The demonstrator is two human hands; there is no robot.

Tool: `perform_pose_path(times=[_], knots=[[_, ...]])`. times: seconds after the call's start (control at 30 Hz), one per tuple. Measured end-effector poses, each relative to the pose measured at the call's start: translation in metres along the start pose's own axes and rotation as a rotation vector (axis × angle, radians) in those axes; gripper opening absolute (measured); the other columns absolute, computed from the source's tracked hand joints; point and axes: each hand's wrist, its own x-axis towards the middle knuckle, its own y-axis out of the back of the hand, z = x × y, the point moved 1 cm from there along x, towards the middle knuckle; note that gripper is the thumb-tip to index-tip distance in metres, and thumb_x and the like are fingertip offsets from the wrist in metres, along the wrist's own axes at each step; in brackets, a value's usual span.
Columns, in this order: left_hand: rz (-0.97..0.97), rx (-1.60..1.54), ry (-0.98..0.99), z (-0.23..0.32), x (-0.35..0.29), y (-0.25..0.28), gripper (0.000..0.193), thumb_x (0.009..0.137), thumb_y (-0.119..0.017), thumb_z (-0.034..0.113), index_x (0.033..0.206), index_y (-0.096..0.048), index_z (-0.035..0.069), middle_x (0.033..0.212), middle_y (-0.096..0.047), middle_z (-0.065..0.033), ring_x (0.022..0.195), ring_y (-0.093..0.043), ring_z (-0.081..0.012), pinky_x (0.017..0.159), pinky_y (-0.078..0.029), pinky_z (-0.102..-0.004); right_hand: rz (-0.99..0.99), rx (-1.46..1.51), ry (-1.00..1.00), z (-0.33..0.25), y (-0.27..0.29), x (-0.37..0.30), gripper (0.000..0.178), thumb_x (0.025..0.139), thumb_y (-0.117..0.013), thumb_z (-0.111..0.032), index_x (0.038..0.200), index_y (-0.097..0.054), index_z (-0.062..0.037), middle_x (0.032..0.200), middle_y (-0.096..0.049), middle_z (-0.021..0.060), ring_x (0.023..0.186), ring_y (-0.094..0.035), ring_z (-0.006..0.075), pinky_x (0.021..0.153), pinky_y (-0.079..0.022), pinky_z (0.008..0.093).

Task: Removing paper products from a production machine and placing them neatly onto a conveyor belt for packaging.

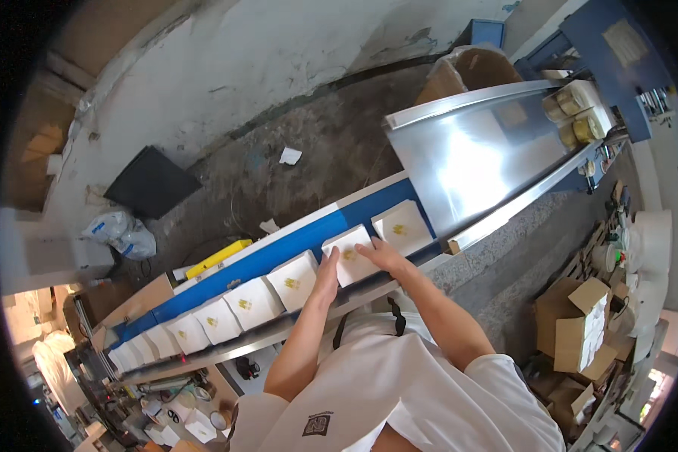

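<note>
A row of white, square stacks of paper napkins with gold prints lies along a blue conveyor belt. My left hand is against the left side of one napkin stack, its fingers close together along the edge. From the right, my right hand grips the same stack, with fingertips on its top near the print. Just right of my hands, another napkin stack sits at the belt's end. To the left lies a further napkin stack, with several more beyond it. The undersides of the stacks are hidden.
A shiny metal table adjoins the belt's right end, with wrapped packs at its far side. An open cardboard box stands at right. A yellow bar runs behind the belt. A black panel lies on the floor.
</note>
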Motion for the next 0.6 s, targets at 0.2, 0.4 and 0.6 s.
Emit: perform_pose_path(times=[0.2, 0.4, 0.6], knots=[[0.148, 0.208, -0.093, 0.02, -0.015, 0.004, 0.085, 0.096, -0.049, 0.053, 0.149, -0.02, -0.006, 0.154, -0.027, -0.0194, 0.141, -0.03, -0.0301, 0.116, -0.021, -0.0386, 0.024, -0.026, 0.33, -0.015, 0.032, -0.062, 0.084, 0.088, -0.064, -0.047, 0.144, -0.033, 0.0082, 0.135, -0.052, 0.0274, 0.123, -0.054, 0.029, 0.103, -0.041, 0.0357], [0.487, 0.349, -0.376, 0.059, -0.075, -0.061, 0.061, 0.096, -0.061, 0.024, 0.142, -0.035, -0.007, 0.146, -0.041, -0.02, 0.134, -0.04, -0.0255, 0.111, -0.03, -0.0351, -0.221, 0.064, 0.452, 0.017, 0.07, -0.097, 0.071, 0.094, -0.059, -0.045, 0.141, -0.041, 0.0054, 0.134, -0.055, 0.0222, 0.122, -0.055, 0.0257, 0.103, -0.041, 0.0337], [0.499, 0.387, -0.585, 0.034, -0.092, -0.111, 0.048, 0.095, -0.061, 0.02, 0.137, -0.045, 0.002, 0.121, -0.055, -0.0045, 0.102, -0.052, -0.0118, 0.086, -0.045, -0.0259, -0.392, 0.153, 0.566, 0.032, 0.12, -0.104, 0.07, 0.094, -0.06, -0.043, 0.141, -0.04, 0.0058, 0.135, -0.055, 0.0215, 0.122, -0.055, 0.0266, 0.104, -0.042, 0.0338]])
